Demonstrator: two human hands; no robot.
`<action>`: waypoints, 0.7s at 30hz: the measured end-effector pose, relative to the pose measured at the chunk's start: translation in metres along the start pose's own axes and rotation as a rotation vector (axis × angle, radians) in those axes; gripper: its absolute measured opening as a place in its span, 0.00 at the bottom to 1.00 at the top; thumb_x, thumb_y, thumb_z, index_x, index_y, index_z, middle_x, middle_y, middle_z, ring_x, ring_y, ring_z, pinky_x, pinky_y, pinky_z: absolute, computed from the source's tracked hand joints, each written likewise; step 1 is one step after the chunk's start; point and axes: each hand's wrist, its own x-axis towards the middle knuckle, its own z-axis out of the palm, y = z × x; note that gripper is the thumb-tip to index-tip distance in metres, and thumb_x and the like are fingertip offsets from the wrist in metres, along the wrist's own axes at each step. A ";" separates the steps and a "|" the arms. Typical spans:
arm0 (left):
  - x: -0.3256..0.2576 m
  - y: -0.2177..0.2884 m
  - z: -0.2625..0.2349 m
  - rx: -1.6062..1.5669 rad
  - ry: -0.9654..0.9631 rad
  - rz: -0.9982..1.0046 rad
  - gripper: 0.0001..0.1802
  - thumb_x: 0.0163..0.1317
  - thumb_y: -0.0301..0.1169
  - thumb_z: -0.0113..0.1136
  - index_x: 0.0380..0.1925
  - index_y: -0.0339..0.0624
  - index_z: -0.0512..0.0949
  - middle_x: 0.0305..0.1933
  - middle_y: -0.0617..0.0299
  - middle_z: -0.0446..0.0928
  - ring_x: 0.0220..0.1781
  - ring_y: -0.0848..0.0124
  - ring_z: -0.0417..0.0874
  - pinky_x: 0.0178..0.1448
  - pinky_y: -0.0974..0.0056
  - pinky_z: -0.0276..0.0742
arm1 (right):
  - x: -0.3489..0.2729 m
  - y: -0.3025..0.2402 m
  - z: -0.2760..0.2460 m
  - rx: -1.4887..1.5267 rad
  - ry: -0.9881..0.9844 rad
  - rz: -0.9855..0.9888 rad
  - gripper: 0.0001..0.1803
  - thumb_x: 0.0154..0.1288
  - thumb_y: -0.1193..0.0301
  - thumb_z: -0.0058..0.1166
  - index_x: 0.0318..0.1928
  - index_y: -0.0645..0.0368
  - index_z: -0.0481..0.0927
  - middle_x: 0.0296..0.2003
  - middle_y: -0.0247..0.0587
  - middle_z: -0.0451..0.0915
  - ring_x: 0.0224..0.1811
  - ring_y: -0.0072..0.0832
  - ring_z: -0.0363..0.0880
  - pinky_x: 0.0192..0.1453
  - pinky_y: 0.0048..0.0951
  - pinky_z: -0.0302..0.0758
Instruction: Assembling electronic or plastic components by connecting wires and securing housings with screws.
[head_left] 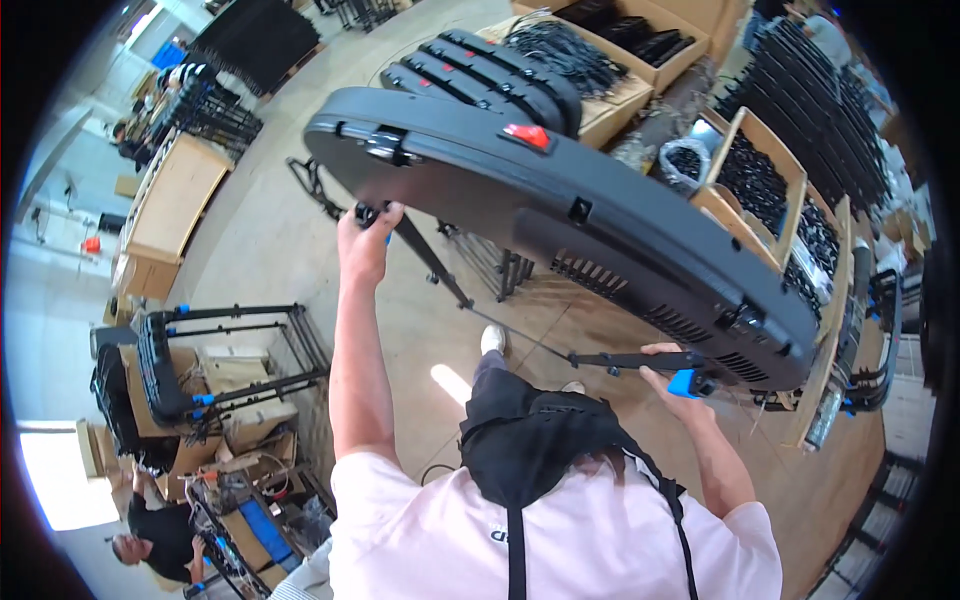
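A long, rounded dark grey machine housing hangs tilted in front of me, with vent slots and a red tab on its edge. Black metal frame tubes run below it. My left hand is closed around a black tube end by the left part of the housing. At the right end, my right hand grips the black frame bar beside a blue piece. Part of each hand's fingers is hidden by what it holds.
Similar black housings stand in a row behind. Wooden bins of small black parts are at the right. Another black frame stands at the left on the floor. A person works at the lower left.
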 end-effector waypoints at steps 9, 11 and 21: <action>0.184 -0.139 -0.134 0.277 -0.028 -0.270 0.23 0.60 0.22 0.74 0.56 0.40 0.82 0.40 0.67 0.86 0.39 0.76 0.81 0.44 0.66 0.76 | 0.144 0.014 0.181 -0.117 0.012 -0.301 0.17 0.65 0.72 0.70 0.54 0.57 0.83 0.54 0.41 0.85 0.57 0.33 0.83 0.61 0.39 0.80; 0.224 -0.157 -0.122 0.247 -0.092 -0.270 0.22 0.60 0.21 0.73 0.55 0.39 0.83 0.40 0.67 0.86 0.40 0.76 0.81 0.46 0.66 0.77 | 0.171 -0.001 0.205 -0.072 -0.037 -0.134 0.17 0.65 0.70 0.71 0.53 0.56 0.83 0.51 0.40 0.85 0.57 0.34 0.82 0.62 0.40 0.79; 0.375 -0.238 -0.127 0.191 -0.161 -0.322 0.18 0.59 0.18 0.72 0.50 0.38 0.86 0.42 0.65 0.87 0.42 0.74 0.82 0.51 0.64 0.78 | 0.286 -0.021 0.309 -0.283 0.177 -0.142 0.17 0.62 0.69 0.73 0.50 0.53 0.84 0.48 0.38 0.84 0.52 0.38 0.82 0.60 0.43 0.78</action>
